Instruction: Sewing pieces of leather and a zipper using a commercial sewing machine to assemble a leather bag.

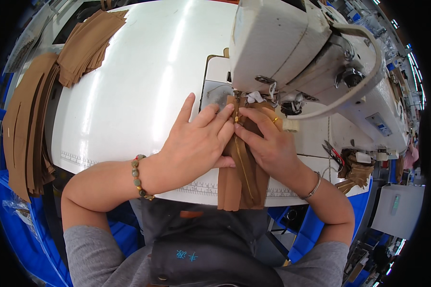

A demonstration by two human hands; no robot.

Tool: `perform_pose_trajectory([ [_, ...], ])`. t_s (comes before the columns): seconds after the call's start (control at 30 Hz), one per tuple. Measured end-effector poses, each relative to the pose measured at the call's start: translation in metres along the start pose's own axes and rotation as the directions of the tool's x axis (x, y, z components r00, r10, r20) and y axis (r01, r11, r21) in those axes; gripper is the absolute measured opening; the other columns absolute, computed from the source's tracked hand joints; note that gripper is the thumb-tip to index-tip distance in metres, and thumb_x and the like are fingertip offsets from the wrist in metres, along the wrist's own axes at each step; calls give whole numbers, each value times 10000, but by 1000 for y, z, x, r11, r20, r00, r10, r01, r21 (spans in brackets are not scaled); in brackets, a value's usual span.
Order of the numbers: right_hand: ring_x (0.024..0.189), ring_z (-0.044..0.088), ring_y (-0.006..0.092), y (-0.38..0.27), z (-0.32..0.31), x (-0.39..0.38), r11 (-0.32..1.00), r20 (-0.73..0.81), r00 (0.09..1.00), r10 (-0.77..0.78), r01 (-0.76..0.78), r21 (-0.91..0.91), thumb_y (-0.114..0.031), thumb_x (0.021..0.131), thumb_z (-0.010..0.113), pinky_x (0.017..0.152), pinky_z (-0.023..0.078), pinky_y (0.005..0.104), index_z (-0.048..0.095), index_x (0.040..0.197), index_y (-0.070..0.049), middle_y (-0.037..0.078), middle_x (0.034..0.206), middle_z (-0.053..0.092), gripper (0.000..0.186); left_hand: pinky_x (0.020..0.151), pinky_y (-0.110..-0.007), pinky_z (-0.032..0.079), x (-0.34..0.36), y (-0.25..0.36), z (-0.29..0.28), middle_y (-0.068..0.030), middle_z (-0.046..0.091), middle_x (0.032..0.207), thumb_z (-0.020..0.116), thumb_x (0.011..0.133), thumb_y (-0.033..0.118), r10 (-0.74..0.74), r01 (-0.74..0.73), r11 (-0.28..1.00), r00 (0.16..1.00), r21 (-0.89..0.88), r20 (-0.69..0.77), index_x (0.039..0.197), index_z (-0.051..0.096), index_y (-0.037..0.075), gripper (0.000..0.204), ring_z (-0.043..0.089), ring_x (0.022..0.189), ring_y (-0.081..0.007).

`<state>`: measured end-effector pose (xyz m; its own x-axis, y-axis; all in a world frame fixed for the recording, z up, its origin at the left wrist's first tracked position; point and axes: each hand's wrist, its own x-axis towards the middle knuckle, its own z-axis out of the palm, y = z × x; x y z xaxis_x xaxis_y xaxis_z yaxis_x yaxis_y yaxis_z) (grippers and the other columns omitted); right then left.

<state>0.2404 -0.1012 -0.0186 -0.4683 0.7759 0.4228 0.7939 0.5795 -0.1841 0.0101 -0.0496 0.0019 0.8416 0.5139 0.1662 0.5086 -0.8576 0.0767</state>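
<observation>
Bright light, long glare streaks on the white tabletop [129,95], fisheye curvature and black toward the rim.

Observed at left: a fanned stack of brown fabric pieces [88,45] at the edge of the white worktop [124,91], and nearer, a stack of longer brown pieces [21,122] above a blue bin [9,229] — clear plastic [21,213] visible within. Right side: red-and-black scissors [338,156] lie just beside a brown fabric bundle [358,171] — a pale grey panel [397,210] stands beyond.
</observation>
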Motion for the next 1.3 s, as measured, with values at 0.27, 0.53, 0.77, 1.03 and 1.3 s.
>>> perform_pose_trajectory([
  [0.27,912,746,228,-3,-1,2,1000,-6,1000,-1,1,7,-126,849,684,808,552,392,740,1207,-71,130,1296,703,366,1224,-554,306,-2,-1,0,-103,470,1593,777,786,522,21,-22,998,1000,-54,-17,1450,540,11,871,433,1459,-310],
  [0.53,1187,675,328,-7,-3,1,997,44,997,56,-54,-52,-37,803,723,854,614,387,736,1243,-93,98,1349,672,444,1153,-535,395,-1,-4,5,-148,560,1503,737,827,543,17,-23,997,997,-76,-75,1423,583,-48,853,480,1404,-317],
  [0.77,1231,665,332,-5,2,-1,996,30,997,68,-66,-59,-36,824,725,840,617,383,711,1293,-89,106,1399,647,472,1165,-525,386,0,-6,5,-121,577,1499,745,801,573,-5,3,1000,998,-28,-70,1418,592,-16,866,492,1398,-314],
  [1.03,1060,705,317,-11,-3,-7,996,67,996,65,-61,-59,-165,888,692,966,543,508,701,1304,-65,106,1295,682,428,1177,-535,368,-3,-1,2,-103,604,1460,752,767,618,2,-3,1000,999,-26,-47,1402,608,12,889,507,1385,-314],
  [1.3,1171,659,294,-12,-1,-6,992,47,995,91,-86,-91,-144,853,731,1012,532,479,694,1330,-97,87,1354,660,480,1179,-544,360,0,-3,2,-111,591,1470,759,754,632,-7,6,999,999,-35,-50,1403,602,11,913,502,1389,-317],
])
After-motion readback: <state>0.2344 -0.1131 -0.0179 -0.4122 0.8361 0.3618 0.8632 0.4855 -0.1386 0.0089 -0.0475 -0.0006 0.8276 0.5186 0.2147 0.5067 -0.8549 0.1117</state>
